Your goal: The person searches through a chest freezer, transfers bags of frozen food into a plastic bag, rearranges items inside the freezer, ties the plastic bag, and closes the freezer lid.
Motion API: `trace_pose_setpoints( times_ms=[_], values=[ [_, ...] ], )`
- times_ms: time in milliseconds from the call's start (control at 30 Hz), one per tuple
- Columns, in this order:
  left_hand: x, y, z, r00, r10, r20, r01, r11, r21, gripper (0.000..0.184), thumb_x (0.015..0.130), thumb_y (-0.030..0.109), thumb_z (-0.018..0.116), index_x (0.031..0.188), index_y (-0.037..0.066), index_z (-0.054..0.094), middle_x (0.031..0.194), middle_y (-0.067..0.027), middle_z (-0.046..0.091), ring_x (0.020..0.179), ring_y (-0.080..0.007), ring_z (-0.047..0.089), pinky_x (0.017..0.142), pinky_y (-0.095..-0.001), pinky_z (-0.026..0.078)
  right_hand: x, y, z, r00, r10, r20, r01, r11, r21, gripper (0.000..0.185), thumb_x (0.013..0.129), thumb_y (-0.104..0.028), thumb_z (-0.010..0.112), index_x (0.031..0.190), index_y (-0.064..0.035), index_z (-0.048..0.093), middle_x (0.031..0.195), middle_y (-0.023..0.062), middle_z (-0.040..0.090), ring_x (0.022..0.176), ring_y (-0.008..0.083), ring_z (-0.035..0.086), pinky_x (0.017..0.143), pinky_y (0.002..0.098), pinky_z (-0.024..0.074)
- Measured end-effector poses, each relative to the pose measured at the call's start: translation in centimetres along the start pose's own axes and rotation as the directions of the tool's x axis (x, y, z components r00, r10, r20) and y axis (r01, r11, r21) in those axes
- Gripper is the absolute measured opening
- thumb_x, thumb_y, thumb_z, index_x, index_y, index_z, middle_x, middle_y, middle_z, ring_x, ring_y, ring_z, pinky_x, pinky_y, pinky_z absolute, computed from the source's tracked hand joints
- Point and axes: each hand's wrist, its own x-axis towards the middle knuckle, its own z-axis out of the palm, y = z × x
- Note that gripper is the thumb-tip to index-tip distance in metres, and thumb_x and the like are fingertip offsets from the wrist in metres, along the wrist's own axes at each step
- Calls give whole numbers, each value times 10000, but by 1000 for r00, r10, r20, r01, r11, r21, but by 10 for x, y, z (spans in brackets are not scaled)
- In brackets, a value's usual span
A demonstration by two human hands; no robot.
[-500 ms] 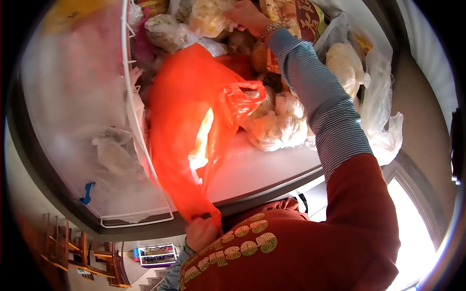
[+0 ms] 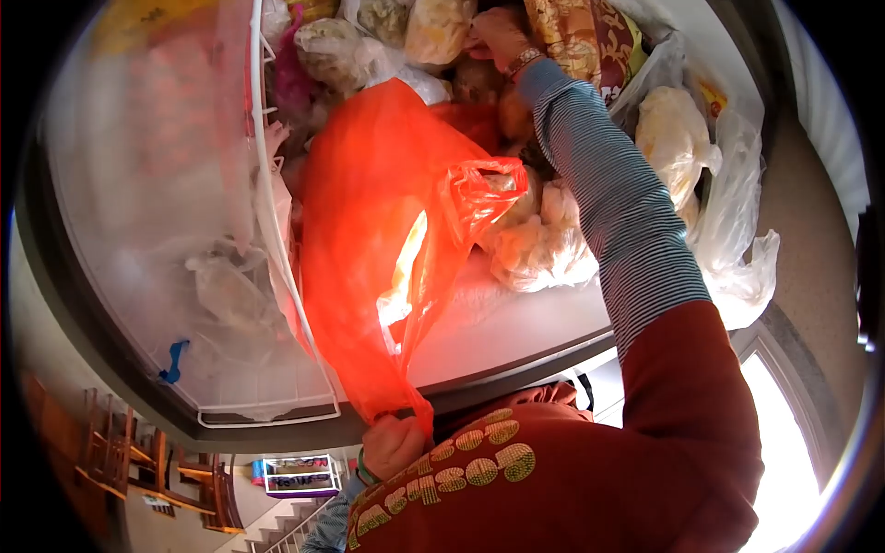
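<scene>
My left hand (image 2: 395,446) is closed around the gathered end of a big red plastic bag (image 2: 359,203). The bag stretches from that hand up into a chest freezer, one loose handle loop lying to its right. At the top, my right hand (image 2: 499,37) reaches deep among the bagged foods. Its fingers are bent together at the edge of a clear plastic bag of pale food (image 2: 439,33); their exact grip is partly hidden. Round brownish items (image 2: 477,81) lie just below it. A brown and gold food package (image 2: 572,41) is beside the wrist.
A white wire basket (image 2: 261,184) with clear bags hangs on the left. More knotted bags (image 2: 544,244) lie near the front wall, and a bagged pale item (image 2: 671,138) is at right. The dark freezer rim (image 2: 516,358) runs in front of me. Wooden chairs (image 2: 111,452) stand lower left.
The whole view has shifted slightly, so things appear further right. My left hand keeps its hold on the red bag; my right hand stays beside the clear bag of pale food.
</scene>
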Motion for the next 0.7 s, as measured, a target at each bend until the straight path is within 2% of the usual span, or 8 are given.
trace_pose_setpoints(
  times_ms=[100,167,233,300,400,467,533,700],
  values=[
    [-9,0,-2,963,-99,252,87,995,55,357,554,74,639,897,-16,596,774,-90,584,493,-219,472,436,-313,377,-9,-7,-28,995,-18,96,41,969,-243,141,783,-136,544,900,-58,551,717,86,576,548,222,523,454,332,394],
    [-12,-4,1,994,29,101,-30,1000,9,340,559,67,638,886,-19,604,803,-107,586,503,-224,475,436,-318,371,-15,-15,-47,980,-31,199,131,847,-515,175,771,-118,543,936,-60,550,771,107,577,600,240,541,486,351,416],
    [-8,-5,0,995,44,93,-42,999,-31,333,561,67,640,881,-21,606,807,-110,583,507,-226,477,437,-320,370,-17,-23,-61,942,-9,337,284,558,-780,217,758,-100,542,971,-62,548,824,129,578,651,259,559,518,371,438],
    [-2,-4,-4,995,59,83,-54,997,-60,327,564,67,641,876,-23,608,811,-114,581,511,-229,479,438,-322,369,-17,-24,-62,876,105,471,464,83,-882,262,745,-82,540,1007,-65,547,877,151,579,702,277,577,550,390,460],
    [1,-3,-7,996,54,74,-50,997,-51,342,557,56,643,886,-29,608,812,-120,581,523,-230,491,446,-321,375,-23,-8,-52,764,358,537,644,-479,-596,334,726,-55,539,1060,-68,544,958,184,581,779,304,603,598,420,493],
    [-1,-4,-6,998,48,43,-44,996,-83,345,557,45,642,891,-34,611,817,-117,584,535,-234,504,454,-319,383,-33,5,-49,739,428,520,665,-587,-462,383,714,-37,537,1095,-71,543,1011,205,582,830,323,621,631,439,515],
    [-1,-2,-5,999,30,28,-28,996,-84,340,558,34,644,889,-35,613,817,-115,584,537,-234,505,453,-321,384,-55,4,-49,807,356,471,590,-504,-631,455,687,-39,561,1137,-93,530,1091,223,547,865,351,610,659,460,510],
    [-10,-6,0,1000,22,-11,-23,995,-98,321,563,12,652,878,-36,619,811,-108,584,540,-231,506,442,-320,380,-22,52,-60,843,188,504,511,-572,-642,470,684,-113,630,1144,-134,536,1203,211,478,955,387,573,743,446,501]
  ],
)
